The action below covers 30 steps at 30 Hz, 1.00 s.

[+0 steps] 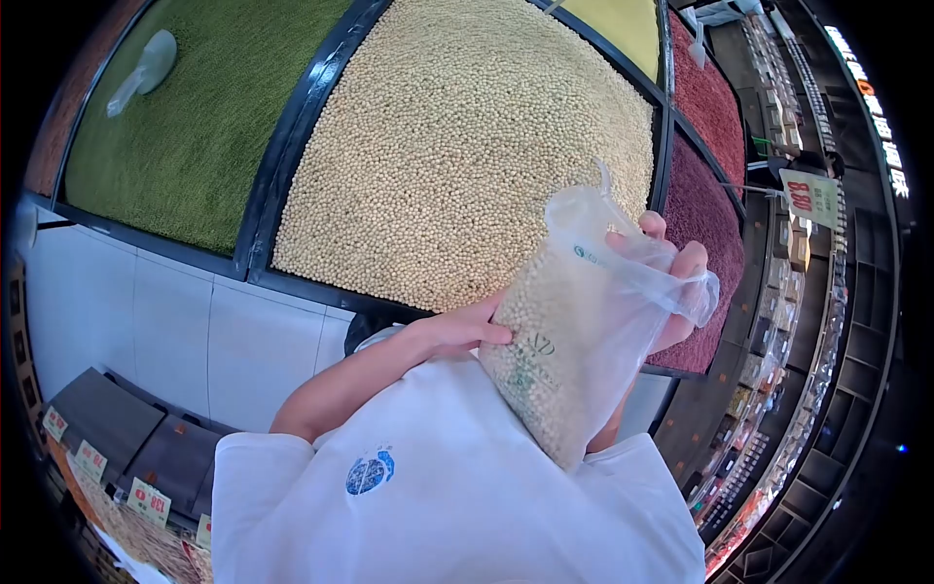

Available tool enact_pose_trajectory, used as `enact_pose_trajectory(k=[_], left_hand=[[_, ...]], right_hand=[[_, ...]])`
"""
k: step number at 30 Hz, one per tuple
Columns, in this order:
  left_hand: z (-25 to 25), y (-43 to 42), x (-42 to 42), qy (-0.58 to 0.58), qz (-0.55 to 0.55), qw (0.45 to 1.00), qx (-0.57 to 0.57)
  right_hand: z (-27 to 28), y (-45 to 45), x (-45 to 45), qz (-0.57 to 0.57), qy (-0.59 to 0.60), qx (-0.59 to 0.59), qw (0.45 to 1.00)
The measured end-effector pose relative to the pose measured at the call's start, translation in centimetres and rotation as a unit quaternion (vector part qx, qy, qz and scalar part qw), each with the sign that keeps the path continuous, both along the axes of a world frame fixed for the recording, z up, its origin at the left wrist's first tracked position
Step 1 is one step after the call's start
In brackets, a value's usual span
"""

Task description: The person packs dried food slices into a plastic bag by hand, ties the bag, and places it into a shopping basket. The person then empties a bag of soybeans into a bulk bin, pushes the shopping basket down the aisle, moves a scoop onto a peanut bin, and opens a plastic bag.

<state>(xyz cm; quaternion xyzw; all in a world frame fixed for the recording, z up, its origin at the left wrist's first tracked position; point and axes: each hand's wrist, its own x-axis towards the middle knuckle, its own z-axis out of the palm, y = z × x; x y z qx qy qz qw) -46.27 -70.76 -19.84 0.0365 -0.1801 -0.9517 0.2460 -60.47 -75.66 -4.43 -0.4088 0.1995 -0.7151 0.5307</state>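
A clear plastic bag (574,341) with green print, filled with pale round beans, is held upright in front of my chest. My left hand (467,329) supports its left side, thumb on the front and the other fingers hidden behind. My right hand (678,277) grips the bag's upper right part, with the thin plastic bunched around its fingers. The loose top of the bag (574,209) stands up over a large bin of pale yellow soybeans (457,146). Both hands are just past the bin's front edge.
Black dividers (302,122) separate the bins. Green beans (224,127) with a clear scoop (146,70) lie to the left; dark red beans (696,224) and a red bin (700,88) lie to the right. A price sign (809,198) juts out near shelves of packaged goods.
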Motion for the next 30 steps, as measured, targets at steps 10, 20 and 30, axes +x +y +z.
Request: enact_pose_trajectory(k=[10,20,30], left_hand=[[-4.2,-2.3,-1.4,0.059,-0.122,0.991,0.014],[1.7,1.2,-2.3,0.099,-0.075,0.971,0.205],[6.3,2.7,-1.9,0.078,0.034,0.984,0.157]], right_hand=[[2.7,0.7,0.0,0.135,0.002,-0.023,0.991],[3.2,-3.8,0.2,0.182,-0.055,0.033,0.981],[3.3,-4.7,-1.3,0.171,0.025,0.062,0.983]])
